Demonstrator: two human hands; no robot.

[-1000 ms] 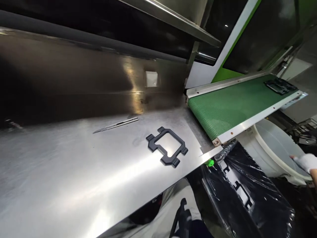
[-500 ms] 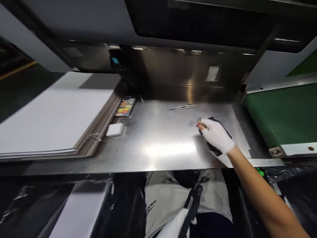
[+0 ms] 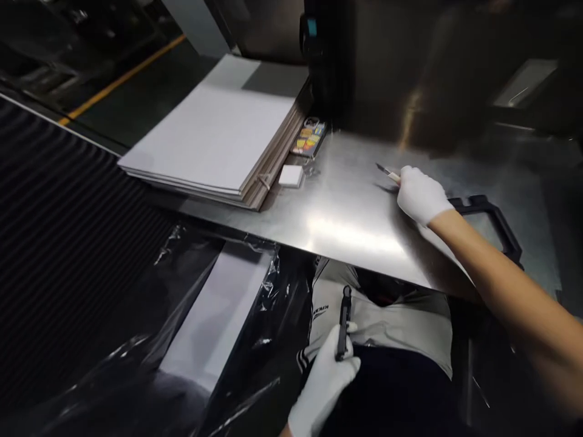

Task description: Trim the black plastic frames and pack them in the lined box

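Observation:
My right hand (image 3: 421,195), in a white glove, is closed on a slim craft knife (image 3: 387,172) with a dark pointed tip, held low over the metal tabletop (image 3: 350,200). The tip points to the far left. A black plastic frame (image 3: 504,229) lies flat on the table beside my right wrist, partly hidden by my forearm. My left hand (image 3: 325,373), also gloved in white, is above my lap. Its fingers grip a narrow black plastic part (image 3: 345,321), which stands up from them.
A stack of white sheets (image 3: 218,127) with brown layers covers the table's left side. Beside it lie a phone in a colourful case (image 3: 310,138) and a small white block (image 3: 291,176). Below the table edge, dark plastic film (image 3: 255,321) surrounds a white panel (image 3: 216,315).
My right hand has left the black frame and picked up the craft knife from the table. My left hand, with the black part, has come more fully into view. The view has swung left and down.

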